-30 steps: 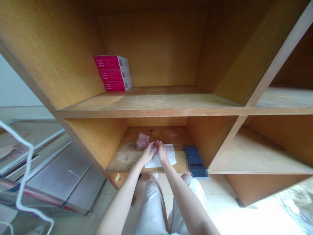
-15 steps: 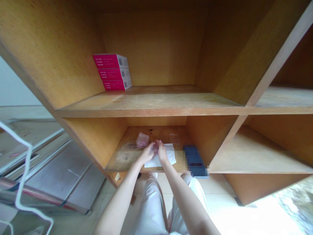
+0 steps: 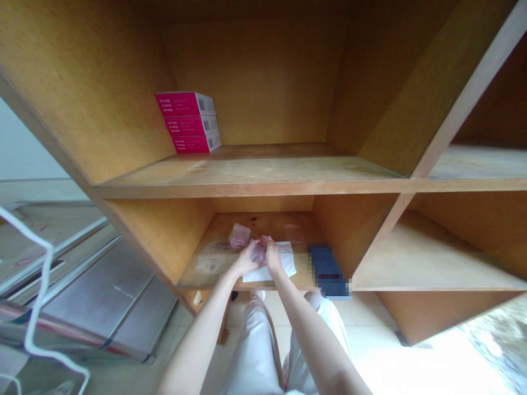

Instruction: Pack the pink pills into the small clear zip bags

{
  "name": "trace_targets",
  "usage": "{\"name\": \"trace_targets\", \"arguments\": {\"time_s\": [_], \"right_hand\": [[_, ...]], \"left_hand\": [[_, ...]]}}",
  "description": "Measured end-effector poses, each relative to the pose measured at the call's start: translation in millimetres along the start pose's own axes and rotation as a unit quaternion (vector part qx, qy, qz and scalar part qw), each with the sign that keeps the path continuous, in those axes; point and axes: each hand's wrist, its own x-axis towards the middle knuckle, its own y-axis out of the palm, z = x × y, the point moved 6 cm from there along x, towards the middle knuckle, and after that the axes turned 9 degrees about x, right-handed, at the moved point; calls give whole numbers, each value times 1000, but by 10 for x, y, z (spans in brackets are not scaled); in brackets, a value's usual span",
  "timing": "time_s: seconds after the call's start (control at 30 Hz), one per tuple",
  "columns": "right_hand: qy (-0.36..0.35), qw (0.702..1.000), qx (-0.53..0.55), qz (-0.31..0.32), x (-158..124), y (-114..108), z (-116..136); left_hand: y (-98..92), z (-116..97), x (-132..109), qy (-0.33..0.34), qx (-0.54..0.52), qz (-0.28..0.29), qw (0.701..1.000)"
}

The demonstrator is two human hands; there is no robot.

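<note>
Wooden shelving unit (image 3: 255, 188): 3 magenta boxes (image 3: 187, 122) stacked against the upper compartment's left wall. In the compartment below, a white paper sheet (image 3: 275, 270) lies on the board. Left hand (image 3: 246, 259) and right hand (image 3: 274, 255) pinch, fingers pressed together, a small pink-filled plastic bag (image 3: 258, 253) just above the sheet (apparently held up for handling by both hands).

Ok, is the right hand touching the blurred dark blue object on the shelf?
Apart: the head view shows bare shelf wood and a white paper sheet between the right hand and the dark blue object.
</note>
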Motion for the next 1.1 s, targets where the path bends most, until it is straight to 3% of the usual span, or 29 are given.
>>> {"name": "trace_targets", "arguments": {"time_s": [0.23,0.47,0.73,1.1], "right_hand": [[-8,1000,-1,-1,-16,8,62],[-12,999,-44,1,-22,-6,68],[-16,998,-53,1,-7,-23,35],[-29,998,-57,-12,-54,-10,169]], "left_hand": [[-21,-52,46,12,63,27,998],[-22,-14,49,13,135,10,991],[1,-68,99,19,127,56,990],[30,-37,135,6,116,69,991]]}}
